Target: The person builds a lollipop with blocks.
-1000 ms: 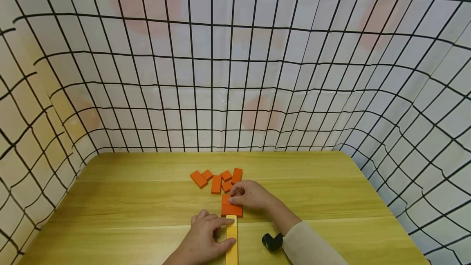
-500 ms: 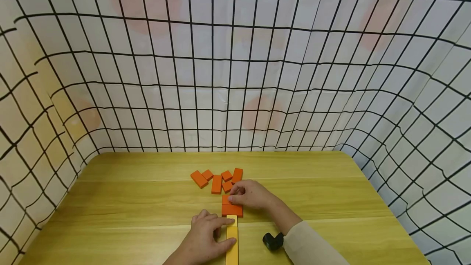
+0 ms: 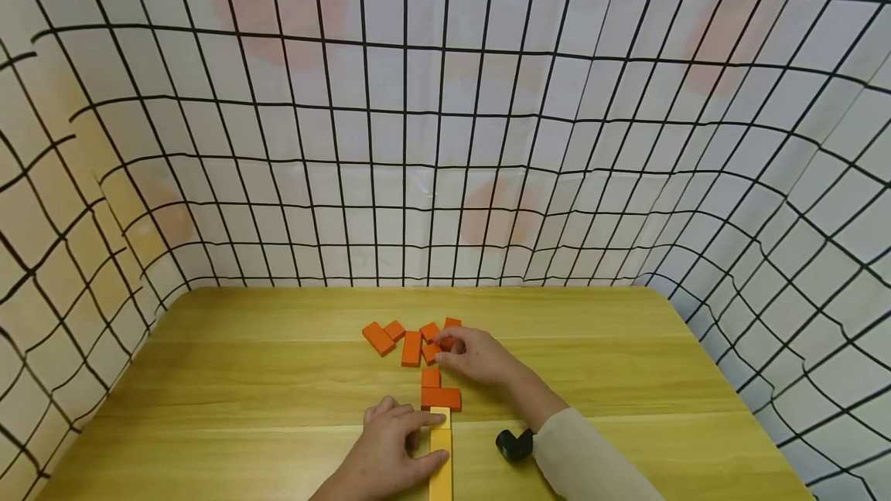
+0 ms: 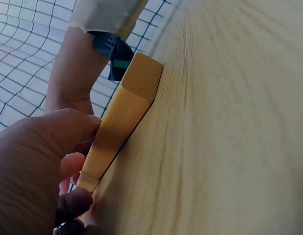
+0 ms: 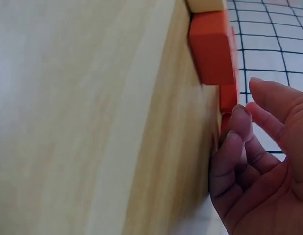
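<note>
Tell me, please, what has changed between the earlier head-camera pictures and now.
The right hand has left the small orange block and moved forward to the loose orange blocks; whether it touches one is unclear. The left hand still rests on the yellow blocks, and the visible blocks look unmoved.

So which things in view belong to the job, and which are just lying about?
Belong, it seems:
long yellow rectangular block and small pale-yellow square block, touched by the left hand
orange rectangular block and small orange square block beyond them
loose orange blocks near the right hand

Apparently not:
black right-wrist device
white, black-gridded backdrop
</note>
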Available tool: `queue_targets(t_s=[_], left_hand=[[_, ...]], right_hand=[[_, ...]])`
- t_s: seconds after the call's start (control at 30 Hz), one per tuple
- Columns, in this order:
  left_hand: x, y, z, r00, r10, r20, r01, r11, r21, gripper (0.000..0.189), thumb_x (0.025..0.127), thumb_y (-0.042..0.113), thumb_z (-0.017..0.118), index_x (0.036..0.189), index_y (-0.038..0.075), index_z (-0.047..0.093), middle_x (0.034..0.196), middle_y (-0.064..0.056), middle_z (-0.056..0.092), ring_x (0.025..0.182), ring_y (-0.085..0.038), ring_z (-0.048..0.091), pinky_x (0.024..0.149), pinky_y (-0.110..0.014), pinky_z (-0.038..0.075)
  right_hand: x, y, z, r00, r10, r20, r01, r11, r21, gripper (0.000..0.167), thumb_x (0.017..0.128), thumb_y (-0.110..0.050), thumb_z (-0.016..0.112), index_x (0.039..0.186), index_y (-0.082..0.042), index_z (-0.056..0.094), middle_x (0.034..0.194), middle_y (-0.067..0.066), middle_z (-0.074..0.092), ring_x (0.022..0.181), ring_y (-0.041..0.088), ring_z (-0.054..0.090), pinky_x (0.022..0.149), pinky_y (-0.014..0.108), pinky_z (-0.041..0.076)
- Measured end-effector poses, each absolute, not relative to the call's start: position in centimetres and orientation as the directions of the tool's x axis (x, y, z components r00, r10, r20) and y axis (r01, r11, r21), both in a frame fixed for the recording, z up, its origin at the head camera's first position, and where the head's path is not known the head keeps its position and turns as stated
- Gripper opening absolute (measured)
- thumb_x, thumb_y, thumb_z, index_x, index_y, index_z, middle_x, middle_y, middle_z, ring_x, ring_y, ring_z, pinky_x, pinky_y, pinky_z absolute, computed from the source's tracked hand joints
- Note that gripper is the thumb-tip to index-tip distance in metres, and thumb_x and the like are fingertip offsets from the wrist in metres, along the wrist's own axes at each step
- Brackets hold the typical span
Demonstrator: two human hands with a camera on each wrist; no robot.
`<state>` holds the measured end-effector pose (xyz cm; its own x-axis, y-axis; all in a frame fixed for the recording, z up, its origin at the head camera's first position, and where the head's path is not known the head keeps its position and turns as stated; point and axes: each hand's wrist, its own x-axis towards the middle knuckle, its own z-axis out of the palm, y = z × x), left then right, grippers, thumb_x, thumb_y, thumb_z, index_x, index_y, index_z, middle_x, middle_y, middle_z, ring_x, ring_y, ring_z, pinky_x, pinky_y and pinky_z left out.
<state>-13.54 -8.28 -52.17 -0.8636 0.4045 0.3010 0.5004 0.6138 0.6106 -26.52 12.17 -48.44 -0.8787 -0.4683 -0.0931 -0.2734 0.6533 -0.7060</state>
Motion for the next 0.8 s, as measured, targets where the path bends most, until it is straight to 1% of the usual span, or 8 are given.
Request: queue_targets(t_s=[0.1,0.23,0.43,0.57,0.67,0.73,0.8], left_hand=[[-13.6,-8.3,-52.3,-0.859,0.404,0.315,0.51,0.615,0.601,0.038,0.086,0.051,0.078,0.118,0.031,0.076,0.073,0.023,0.052,0.078,0.002,0.035,0.076,-0.031,0.024],[-13.6,-8.2,-52.4,-0.861,0.402,0.313,0.507,0.617,0.602,0.038,0.086,0.052,0.078,0.119,0.031,0.076,0.073,0.023,0.051,0.078,0.002,0.035,0.076,-0.031,0.024],[-13.5,-8.1,-52.2,-0.869,0.407,0.282,0.489,0.615,0.619,0.038,0.087,0.052,0.077,0.119,0.032,0.075,0.072,0.022,0.051,0.077,0.001,0.035,0.076,-0.032,0.024],[-13.5,-8.1,-52.0,-0.873,0.409,0.266,0.479,0.613,0.629,0.038,0.087,0.052,0.077,0.119,0.031,0.075,0.071,0.022,0.05,0.076,0.001,0.035,0.077,-0.032,0.024],[-13.4,-8.2,-51.9,-0.874,0.408,0.265,0.478,0.617,0.625,0.039,0.087,0.052,0.077,0.119,0.031,0.075,0.072,0.022,0.05,0.077,0.001,0.035,0.076,-0.032,0.024],[-13.4,-8.2,-51.9,-0.874,0.408,0.266,0.478,0.62,0.622,0.039,0.087,0.053,0.077,0.119,0.031,0.076,0.072,0.022,0.05,0.077,0.001,0.035,0.076,-0.032,0.024],[-13.5,-8.2,-52.0,-0.873,0.409,0.267,0.48,0.619,0.622,0.039,0.087,0.053,0.076,0.12,0.031,0.075,0.072,0.022,0.05,0.077,0.001,0.035,0.076,-0.032,0.024]], right_hand=[[-27.0,12.1,-48.8,-0.877,-0.474,-0.081,-0.302,0.675,-0.674,0.031,0.099,-0.035,0.068,0.127,-0.023,0.068,0.083,-0.001,0.06,0.072,0.015,0.052,0.064,0.03,0.044],[-27.4,11.9,-49.1,-0.884,-0.463,-0.069,-0.313,0.694,-0.648,0.027,0.099,-0.036,0.068,0.123,-0.024,0.07,0.08,-0.001,0.057,0.069,0.014,0.05,0.063,0.03,0.042],[-27.5,12.2,-49.1,-0.899,-0.429,-0.084,-0.267,0.692,-0.671,0.023,0.098,-0.036,0.069,0.118,-0.023,0.071,0.079,0.0,0.057,0.067,0.015,0.049,0.062,0.03,0.042],[-27.5,13.0,-49.0,-0.907,-0.406,-0.112,-0.218,0.681,-0.699,0.023,0.099,-0.032,0.069,0.119,-0.022,0.07,0.079,0.001,0.058,0.062,0.014,0.051,0.06,0.03,0.044],[-27.6,13.5,-49.0,-0.908,-0.4,-0.128,-0.183,0.651,-0.737,0.023,0.1,-0.027,0.067,0.121,-0.02,0.071,0.08,0.003,0.059,0.061,0.016,0.052,0.058,0.03,0.045],[-27.7,13.8,-49.1,-0.908,-0.4,-0.127,-0.178,0.641,-0.747,0.022,0.101,-0.023,0.065,0.121,-0.021,0.073,0.087,0.003,0.062,0.067,0.016,0.053,0.064,0.031,0.046],[-27.9,14.0,-49.4,-0.908,-0.404,-0.115,-0.187,0.635,-0.749,0.022,0.102,-0.021,0.063,0.121,-0.021,0.074,0.098,0.004,0.067,0.078,0.017,0.057,0.073,0.034,0.049]])
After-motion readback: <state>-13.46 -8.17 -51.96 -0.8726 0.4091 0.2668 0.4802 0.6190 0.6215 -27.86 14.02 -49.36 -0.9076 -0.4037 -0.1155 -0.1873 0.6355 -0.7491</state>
